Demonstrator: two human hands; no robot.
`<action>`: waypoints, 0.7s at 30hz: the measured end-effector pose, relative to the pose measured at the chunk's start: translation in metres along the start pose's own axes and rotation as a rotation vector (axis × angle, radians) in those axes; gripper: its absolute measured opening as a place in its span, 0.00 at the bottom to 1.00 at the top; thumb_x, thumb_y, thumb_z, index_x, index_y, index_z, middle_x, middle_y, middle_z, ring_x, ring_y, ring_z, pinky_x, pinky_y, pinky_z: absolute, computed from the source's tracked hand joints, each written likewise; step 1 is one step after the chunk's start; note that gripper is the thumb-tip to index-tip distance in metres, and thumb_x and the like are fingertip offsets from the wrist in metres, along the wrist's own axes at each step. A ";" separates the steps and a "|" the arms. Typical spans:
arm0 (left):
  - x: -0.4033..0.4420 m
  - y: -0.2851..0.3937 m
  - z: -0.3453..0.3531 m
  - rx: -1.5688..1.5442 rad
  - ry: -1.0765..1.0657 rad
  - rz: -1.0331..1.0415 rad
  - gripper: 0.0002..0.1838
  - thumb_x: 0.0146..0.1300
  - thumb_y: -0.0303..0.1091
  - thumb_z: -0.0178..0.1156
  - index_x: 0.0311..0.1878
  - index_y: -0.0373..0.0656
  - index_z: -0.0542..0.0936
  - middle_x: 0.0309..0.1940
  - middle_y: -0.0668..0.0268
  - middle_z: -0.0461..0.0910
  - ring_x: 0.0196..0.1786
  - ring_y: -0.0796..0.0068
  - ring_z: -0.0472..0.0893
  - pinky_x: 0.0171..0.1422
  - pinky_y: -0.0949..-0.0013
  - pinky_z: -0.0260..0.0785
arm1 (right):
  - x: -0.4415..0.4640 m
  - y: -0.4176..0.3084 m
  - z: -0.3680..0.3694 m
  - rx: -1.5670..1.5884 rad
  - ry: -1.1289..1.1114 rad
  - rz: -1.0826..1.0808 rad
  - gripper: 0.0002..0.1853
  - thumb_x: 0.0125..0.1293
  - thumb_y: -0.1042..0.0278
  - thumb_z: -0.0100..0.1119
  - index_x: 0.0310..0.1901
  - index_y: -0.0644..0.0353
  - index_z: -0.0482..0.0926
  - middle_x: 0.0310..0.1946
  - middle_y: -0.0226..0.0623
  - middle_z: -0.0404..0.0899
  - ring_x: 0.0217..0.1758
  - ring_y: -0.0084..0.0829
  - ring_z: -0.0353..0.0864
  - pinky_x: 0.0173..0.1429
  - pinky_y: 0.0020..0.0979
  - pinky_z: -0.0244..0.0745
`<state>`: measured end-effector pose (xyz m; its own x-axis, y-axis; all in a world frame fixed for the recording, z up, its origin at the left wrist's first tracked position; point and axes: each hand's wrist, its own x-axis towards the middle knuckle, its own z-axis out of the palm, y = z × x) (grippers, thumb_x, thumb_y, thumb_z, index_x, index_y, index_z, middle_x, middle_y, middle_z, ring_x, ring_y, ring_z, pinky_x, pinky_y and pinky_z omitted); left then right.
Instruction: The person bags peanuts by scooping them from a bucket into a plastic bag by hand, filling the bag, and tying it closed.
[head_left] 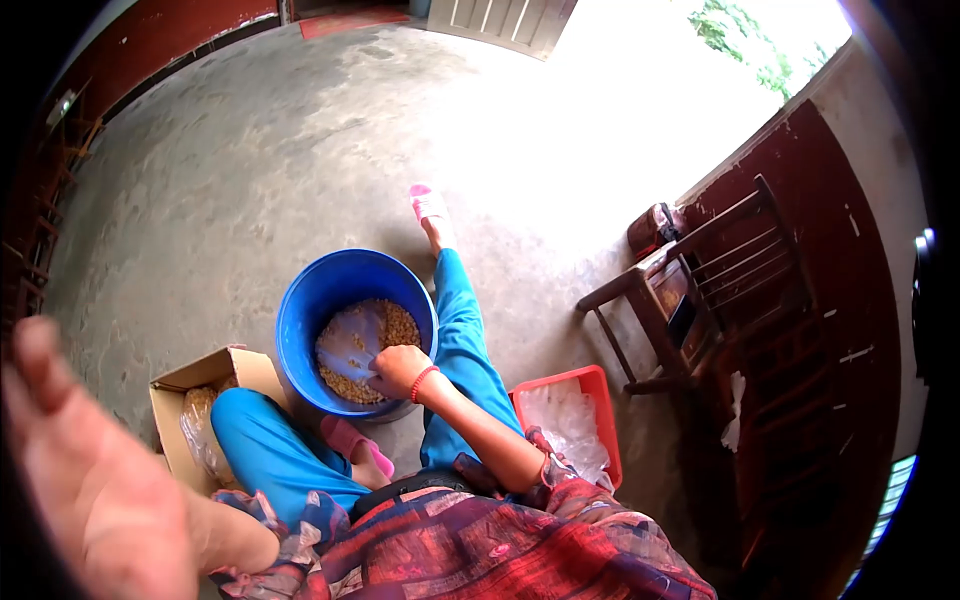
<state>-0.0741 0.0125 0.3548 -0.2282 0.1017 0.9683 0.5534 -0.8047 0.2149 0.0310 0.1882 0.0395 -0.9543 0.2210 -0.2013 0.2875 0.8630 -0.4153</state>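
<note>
My right hand (400, 372), with a red bead bracelet (424, 382) at the wrist, reaches over the blue bucket (300, 300). Its fingers are closed on the edge of a clear plastic bag (350, 338) inside. Small tan pieces (400, 325), perhaps nuts or grains, lie around and under the bag; their kind is too small to make out. Close to the camera at lower left, my left hand (115, 500) is raised, its fingers stretched out and nothing visible in it. The fingertips are partly blurred.
Left of my leg stands a cardboard box (180, 440) holding a filled clear bag (203, 425). On my right are a red tray (604, 400) with clear plastic bags (565, 425) and a wooden chair (640, 285) carrying a dark phone-like object (682, 320). Concrete floor (220, 170) stretches ahead.
</note>
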 end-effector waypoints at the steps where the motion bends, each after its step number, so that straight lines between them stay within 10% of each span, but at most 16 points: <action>1: 0.007 0.005 0.000 -0.050 -0.041 0.065 0.28 0.64 0.39 0.45 0.63 0.30 0.64 0.63 0.43 0.63 0.65 0.47 0.66 0.61 0.53 0.65 | 0.000 -0.001 0.000 0.009 0.012 0.015 0.14 0.54 0.56 0.54 0.30 0.55 0.83 0.25 0.47 0.80 0.32 0.48 0.81 0.40 0.45 0.77; 21: -0.006 0.023 0.008 0.272 -0.174 0.062 0.26 0.63 0.36 0.48 0.63 0.33 0.65 0.62 0.46 0.66 0.62 0.52 0.68 0.58 0.57 0.66 | -0.001 -0.001 0.002 0.009 0.009 0.064 0.15 0.57 0.53 0.54 0.33 0.54 0.83 0.27 0.46 0.81 0.34 0.47 0.82 0.42 0.44 0.78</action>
<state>-0.0533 -0.0021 0.3547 -0.0602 0.1749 0.9827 0.7609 -0.6292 0.1586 0.0315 0.1866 0.0384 -0.9344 0.2799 -0.2203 0.3490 0.8426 -0.4102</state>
